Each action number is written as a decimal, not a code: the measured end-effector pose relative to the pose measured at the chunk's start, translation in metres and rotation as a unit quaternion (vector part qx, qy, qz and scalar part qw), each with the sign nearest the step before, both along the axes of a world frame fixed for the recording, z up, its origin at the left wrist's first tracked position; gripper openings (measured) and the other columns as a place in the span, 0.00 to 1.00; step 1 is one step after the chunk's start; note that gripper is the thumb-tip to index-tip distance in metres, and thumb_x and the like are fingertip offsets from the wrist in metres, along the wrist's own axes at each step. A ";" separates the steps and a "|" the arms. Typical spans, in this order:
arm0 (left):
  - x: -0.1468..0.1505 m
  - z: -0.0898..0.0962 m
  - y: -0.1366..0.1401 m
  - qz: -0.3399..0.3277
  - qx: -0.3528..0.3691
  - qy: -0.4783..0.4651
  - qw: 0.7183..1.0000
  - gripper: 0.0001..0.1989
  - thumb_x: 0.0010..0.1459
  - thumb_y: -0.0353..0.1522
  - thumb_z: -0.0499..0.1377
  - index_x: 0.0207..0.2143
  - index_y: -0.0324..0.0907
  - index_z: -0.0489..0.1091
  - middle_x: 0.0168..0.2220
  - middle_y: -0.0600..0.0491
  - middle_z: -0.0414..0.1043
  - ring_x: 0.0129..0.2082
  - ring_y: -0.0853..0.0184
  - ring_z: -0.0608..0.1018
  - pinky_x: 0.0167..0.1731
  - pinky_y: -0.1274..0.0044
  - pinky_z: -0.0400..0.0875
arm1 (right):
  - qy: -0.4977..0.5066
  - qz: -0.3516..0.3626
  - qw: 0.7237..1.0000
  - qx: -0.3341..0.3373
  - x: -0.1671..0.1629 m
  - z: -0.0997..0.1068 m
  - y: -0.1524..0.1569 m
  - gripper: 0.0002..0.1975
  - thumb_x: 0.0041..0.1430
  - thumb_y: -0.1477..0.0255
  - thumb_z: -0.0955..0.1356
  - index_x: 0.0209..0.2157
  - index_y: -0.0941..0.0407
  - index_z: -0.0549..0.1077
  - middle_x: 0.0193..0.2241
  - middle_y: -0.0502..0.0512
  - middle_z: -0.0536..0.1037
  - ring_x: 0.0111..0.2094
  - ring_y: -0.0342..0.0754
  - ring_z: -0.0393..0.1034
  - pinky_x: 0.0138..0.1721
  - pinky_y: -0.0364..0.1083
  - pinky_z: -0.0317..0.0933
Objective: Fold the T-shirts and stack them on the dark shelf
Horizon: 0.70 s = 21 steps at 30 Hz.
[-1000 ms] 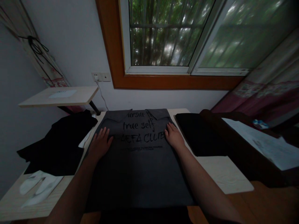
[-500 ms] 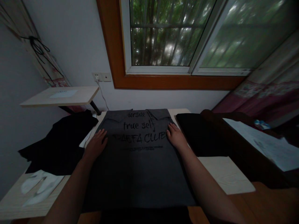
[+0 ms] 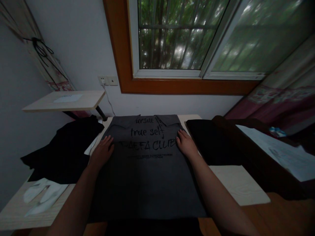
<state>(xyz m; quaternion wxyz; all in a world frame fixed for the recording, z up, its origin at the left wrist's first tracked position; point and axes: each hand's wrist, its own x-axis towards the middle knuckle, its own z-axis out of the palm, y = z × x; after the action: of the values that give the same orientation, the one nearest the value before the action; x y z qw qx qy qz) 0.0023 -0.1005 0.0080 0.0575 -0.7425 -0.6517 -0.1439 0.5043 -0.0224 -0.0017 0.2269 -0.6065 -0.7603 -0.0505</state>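
A dark grey T-shirt (image 3: 147,183) with black lettering lies spread flat on the pale wooden table (image 3: 14,213), its far corners folded inward. On its left edge rests my left hand (image 3: 102,150), palm down with the fingers stretched out. My right hand (image 3: 185,142) lies flat on the opposite edge, beside the end of the lettering, fingers extended. Neither hand grips the cloth. The shirt's near edge reaches the front of the table.
Left of the shirt sit a heap of black cloth (image 3: 64,147) and a white cut-out piece (image 3: 46,200), below a small raised shelf (image 3: 86,100). To the right lies folded black cloth (image 3: 211,141), near a brown surface holding a white sheet (image 3: 275,150). A window (image 3: 182,42) is behind.
Both hands stay in the same places on the shirt. Only a slight shift of the camera view shows.
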 end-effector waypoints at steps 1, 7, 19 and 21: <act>0.000 0.000 0.000 0.001 0.000 -0.002 1.000 0.27 0.67 0.38 0.47 0.62 0.34 0.66 0.66 0.42 0.63 0.68 0.55 0.63 0.66 0.62 0.60 | 0.002 0.002 1.000 0.002 0.000 -0.001 0.000 0.25 0.68 0.66 0.60 0.60 0.65 0.70 0.63 0.68 0.68 0.65 0.61 0.61 0.65 0.59 0.57; -0.006 0.001 0.000 -0.007 0.006 -0.017 1.000 0.26 0.67 0.39 0.47 0.62 0.37 0.67 0.66 0.44 0.63 0.68 0.57 0.64 0.66 0.62 0.61 | 0.021 0.018 1.000 0.013 0.006 -0.004 0.004 0.24 0.67 0.66 0.61 0.59 0.62 0.71 0.62 0.67 0.69 0.63 0.60 0.63 0.64 0.60 0.59; -0.015 -0.002 0.001 0.013 0.012 -0.008 1.000 0.25 0.66 0.38 0.48 0.61 0.43 0.68 0.66 0.47 0.64 0.67 0.58 0.65 0.66 0.61 0.59 | 0.019 0.020 0.999 0.026 0.006 0.002 0.004 0.23 0.67 0.67 0.60 0.57 0.61 0.73 0.59 0.67 0.72 0.61 0.60 0.64 0.63 0.60 0.59; -0.012 -0.001 0.000 0.018 0.013 -0.003 1.000 0.24 0.66 0.38 0.48 0.62 0.43 0.68 0.65 0.48 0.64 0.67 0.58 0.65 0.66 0.60 0.58 | 0.021 0.018 0.999 0.025 0.006 0.002 0.003 0.23 0.66 0.68 0.60 0.57 0.61 0.73 0.59 0.67 0.72 0.61 0.60 0.64 0.63 0.60 0.59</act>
<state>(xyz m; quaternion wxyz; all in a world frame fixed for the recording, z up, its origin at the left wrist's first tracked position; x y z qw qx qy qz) -0.0099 -0.1001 0.0074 0.0681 -0.7297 -0.6629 -0.1533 0.5102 -0.0191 0.0007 0.2587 -0.5877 -0.7648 -0.0529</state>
